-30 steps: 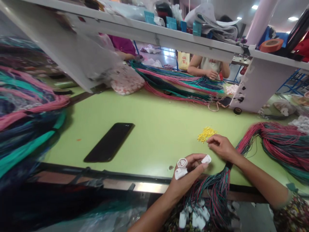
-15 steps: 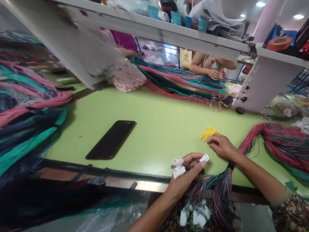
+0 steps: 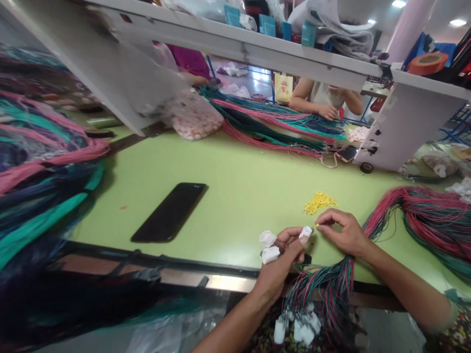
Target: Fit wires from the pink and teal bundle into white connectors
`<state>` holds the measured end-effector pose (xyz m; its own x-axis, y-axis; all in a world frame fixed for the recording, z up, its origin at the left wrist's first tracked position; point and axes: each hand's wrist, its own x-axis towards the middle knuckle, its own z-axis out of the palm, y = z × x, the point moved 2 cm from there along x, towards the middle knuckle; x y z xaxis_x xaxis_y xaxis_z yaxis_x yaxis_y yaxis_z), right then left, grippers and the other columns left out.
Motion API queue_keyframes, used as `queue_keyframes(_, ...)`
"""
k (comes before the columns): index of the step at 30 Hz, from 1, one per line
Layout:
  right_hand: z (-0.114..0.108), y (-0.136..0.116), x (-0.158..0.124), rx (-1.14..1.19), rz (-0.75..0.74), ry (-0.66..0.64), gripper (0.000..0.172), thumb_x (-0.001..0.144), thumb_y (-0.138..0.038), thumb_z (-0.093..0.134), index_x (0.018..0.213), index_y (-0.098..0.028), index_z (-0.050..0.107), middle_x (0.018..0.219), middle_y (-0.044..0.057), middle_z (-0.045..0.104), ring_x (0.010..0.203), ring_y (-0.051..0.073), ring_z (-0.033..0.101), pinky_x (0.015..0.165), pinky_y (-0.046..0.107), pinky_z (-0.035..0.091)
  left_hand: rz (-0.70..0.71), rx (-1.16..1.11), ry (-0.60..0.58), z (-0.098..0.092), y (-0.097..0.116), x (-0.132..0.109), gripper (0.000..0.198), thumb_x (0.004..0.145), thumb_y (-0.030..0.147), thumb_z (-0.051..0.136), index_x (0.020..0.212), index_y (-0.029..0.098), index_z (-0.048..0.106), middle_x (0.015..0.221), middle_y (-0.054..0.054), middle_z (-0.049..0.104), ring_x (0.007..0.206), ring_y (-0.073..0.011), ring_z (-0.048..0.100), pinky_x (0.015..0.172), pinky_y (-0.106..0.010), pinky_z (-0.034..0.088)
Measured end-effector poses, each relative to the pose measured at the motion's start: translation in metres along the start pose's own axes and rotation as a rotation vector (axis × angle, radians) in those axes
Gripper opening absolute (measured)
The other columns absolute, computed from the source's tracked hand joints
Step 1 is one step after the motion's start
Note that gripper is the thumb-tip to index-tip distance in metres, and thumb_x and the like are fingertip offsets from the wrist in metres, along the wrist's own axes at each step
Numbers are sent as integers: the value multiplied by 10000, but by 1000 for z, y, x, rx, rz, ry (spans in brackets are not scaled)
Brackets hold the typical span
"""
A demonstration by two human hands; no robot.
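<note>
My left hand (image 3: pixel 281 262) is closed around a few white plastic connectors (image 3: pixel 268 247) near the front edge of the green table (image 3: pixel 235 186); one connector (image 3: pixel 305 233) sits at its fingertips. My right hand (image 3: pixel 344 230) pinches a tiny yellow piece at its thumb and forefinger, right beside that connector. A small heap of yellow pieces (image 3: pixel 318 202) lies just beyond my right hand. A bundle of red, green and black wires (image 3: pixel 327 289) runs under my right wrist and hangs over the table edge with white connectors (image 3: pixel 298 329) on its ends.
A black phone (image 3: pixel 170 212) lies flat at left centre. Thick wire bundles pile at the far left (image 3: pixel 40 166), far right (image 3: pixel 430 215) and across the back (image 3: pixel 272 125). Another person's hands (image 3: pixel 329 112) work opposite, under a white shelf (image 3: pixel 235 46).
My right hand has lifted from the yellow heap and come toward the left hand with a yellow piece. The left hand has raised its connectors slightly.
</note>
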<state>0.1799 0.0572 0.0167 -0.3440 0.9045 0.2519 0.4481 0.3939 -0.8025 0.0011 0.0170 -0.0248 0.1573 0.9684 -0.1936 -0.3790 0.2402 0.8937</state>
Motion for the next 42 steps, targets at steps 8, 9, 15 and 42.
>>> queue_keyframes(8, 7, -20, -19, -216, -267, 149, 67, 922, -181, 609, 880, -206, 655, 839, 47, 667, 795, 170, 623, 707, 323, 514, -37, -80, -59, 8, 2, -2, 320, 794, 439, 753, 965, 177, 690, 515, 35, 573, 462, -66, 432, 454, -199, 276)
queue_keyframes(9, 7, -20, -19, -198, -265, 162, 58, 918, -175, 617, 888, -207, 654, 833, 41, 660, 785, 164, 620, 695, 313, 516, -37, -86, -61, 8, 2, -2, 326, 789, 440, 758, 963, 173, 690, 517, 35, 575, 462, -62, 434, 454, -194, 275)
queue_keyframes(15, 7, -22, -19, -144, -287, 203, 89, 924, -183, 632, 962, -227, 698, 831, 26, 629, 755, 139, 614, 665, 280, 520, -22, -113, -72, 9, 3, -3, 326, 786, 437, 761, 958, 172, 681, 527, 30, 584, 472, -63, 458, 460, -188, 289)
queue_keyframes(42, 10, -21, -24, -24, -234, 266, 103, 882, -166, 686, 941, -235, 736, 811, 22, 699, 742, 143, 651, 672, 293, 533, -4, -146, -58, 10, 5, -2, 291, 781, 418, 778, 930, 176, 717, 545, 22, 598, 471, -56, 474, 461, -174, 314)
